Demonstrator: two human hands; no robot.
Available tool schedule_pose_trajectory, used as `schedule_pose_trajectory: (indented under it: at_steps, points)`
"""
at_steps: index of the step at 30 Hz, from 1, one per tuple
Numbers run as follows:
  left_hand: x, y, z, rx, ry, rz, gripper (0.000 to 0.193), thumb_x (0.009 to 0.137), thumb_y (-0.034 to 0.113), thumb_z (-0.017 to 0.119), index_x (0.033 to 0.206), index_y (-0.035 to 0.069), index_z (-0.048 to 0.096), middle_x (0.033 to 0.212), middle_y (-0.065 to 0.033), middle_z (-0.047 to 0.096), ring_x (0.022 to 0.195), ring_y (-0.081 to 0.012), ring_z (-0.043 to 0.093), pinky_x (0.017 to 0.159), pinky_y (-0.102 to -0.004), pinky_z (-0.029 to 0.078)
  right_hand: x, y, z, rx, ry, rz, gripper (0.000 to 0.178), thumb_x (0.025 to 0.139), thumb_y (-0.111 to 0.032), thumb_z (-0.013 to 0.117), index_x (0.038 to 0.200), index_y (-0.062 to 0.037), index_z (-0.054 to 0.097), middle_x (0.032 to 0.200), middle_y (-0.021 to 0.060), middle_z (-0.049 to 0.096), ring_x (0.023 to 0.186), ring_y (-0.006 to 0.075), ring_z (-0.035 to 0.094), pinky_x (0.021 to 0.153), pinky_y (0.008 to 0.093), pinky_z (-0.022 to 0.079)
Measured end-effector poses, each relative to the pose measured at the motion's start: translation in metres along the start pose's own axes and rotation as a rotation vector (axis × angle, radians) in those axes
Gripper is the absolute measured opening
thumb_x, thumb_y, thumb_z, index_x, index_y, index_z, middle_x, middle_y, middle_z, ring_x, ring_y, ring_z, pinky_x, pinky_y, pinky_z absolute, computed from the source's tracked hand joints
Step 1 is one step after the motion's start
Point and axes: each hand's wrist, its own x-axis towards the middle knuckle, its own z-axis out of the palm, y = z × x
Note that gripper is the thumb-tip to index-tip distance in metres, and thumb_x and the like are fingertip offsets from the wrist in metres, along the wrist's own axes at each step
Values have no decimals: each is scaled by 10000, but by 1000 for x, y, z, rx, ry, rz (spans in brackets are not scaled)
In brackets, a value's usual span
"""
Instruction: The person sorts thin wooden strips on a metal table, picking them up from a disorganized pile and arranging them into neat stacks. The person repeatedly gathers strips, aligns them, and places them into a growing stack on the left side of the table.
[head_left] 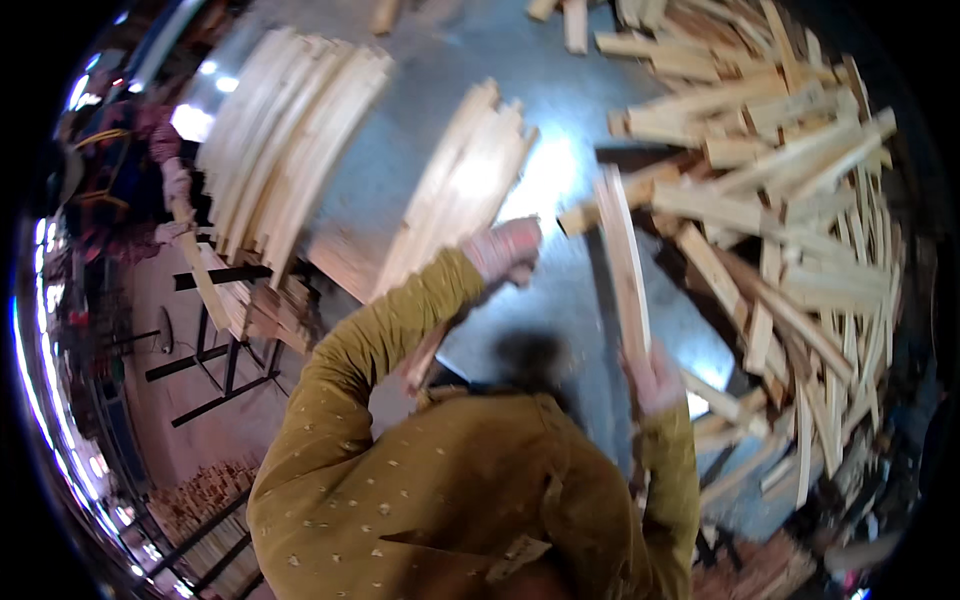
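My right hand (655, 382), in a pale pinkish glove, is closed round the near end of a long wooden slat (624, 265). The slat points away from me over the grey metal table (565, 300). My left hand (503, 250), in a striped pinkish glove, is over the table with nothing seen in it, its thumb apart from the fingers. Just beyond and left of it lies a row of slats (455, 175) placed side by side. The lower part of that row is hidden behind my left sleeve.
A heap of jumbled slats (790, 215) covers the right side of the table. Another neat row of slats (290, 130) lies at the far left. At the left edge a co-worker's gloved hands (172, 185) hold a wooden piece (203, 280). A dark metal frame (230, 365) stands below.
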Motion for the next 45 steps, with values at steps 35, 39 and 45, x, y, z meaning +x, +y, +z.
schedule_pose_trajectory:
  at_steps: [35,39,45]
  points:
    - [-63,-140,170,-77,-162,325,794,861,421,745,1433,11,378,1178,-173,588,1033,-249,610,883,-398,518,32,-47,-14,486,-224,-239,560,1008,-447,485,1427,-79,429,1207,124,621,1059,261,625,899,394,532]
    - [-69,-121,139,-171,23,132,669,877,545,667,1250,1,551,746,-66,637,592,-167,610,543,-286,521,42,14,-49,-899,38,-389,848,825,-556,668,1496,-154,343,1461,180,456,1295,327,497,1026,433,440]
    - [-91,-120,67,-455,34,60,875,935,750,253,1280,-3,535,711,-93,586,548,-213,567,481,-341,478,43,49,-76,-1404,-332,-26,585,818,-420,696,1276,-116,497,1300,144,534,1252,322,506,1044,437,421]
